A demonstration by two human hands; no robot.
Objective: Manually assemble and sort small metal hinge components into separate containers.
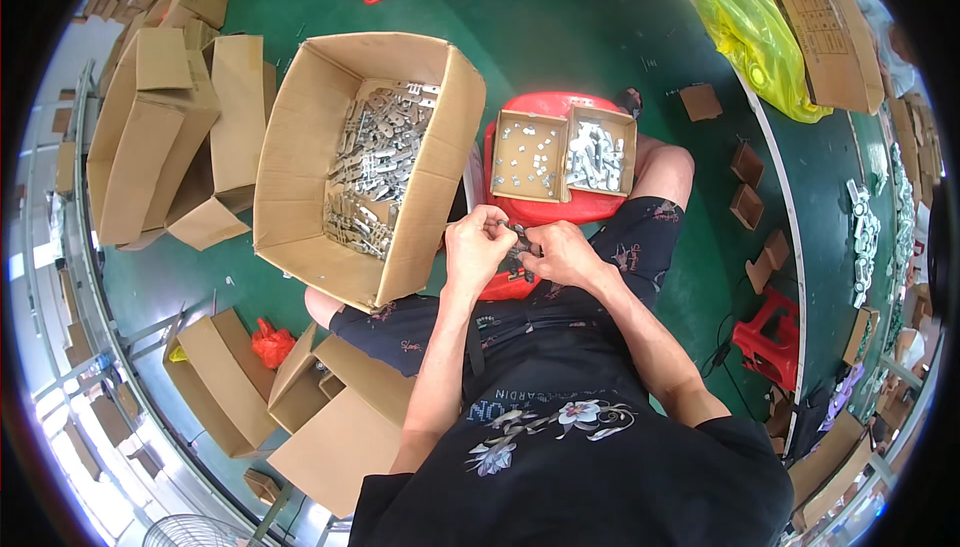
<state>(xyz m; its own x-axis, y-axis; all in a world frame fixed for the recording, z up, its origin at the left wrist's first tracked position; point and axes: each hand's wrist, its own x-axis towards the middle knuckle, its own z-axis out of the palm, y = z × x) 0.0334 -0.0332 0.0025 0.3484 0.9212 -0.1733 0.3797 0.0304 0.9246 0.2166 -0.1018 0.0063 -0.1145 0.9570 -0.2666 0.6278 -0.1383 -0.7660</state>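
Observation:
My left hand (478,245) is closed in a pinch in front of my lap. Close beside it, my right hand (567,255) has its fingers curled inward. Something small and dark lies between the fingertips of both hands, too small and covered to make out. Just beyond the hands, a red stool (590,209) bears two shallow cardboard boxes. The left shallow box (512,187) holds scattered small metal pieces; the right one (600,187) holds longer silvery metal parts (597,152). To the left, a large open cardboard box (290,177) contains many flat metal parts (385,152) resembling hinge pieces.
Opened cartons (160,127) are piled at the far left, with more cartons (345,437) at the lower left near a red plastic bag (271,343). On the right stand a green-topped bench (815,197), a yellow bag (750,37) and a red stool (768,337).

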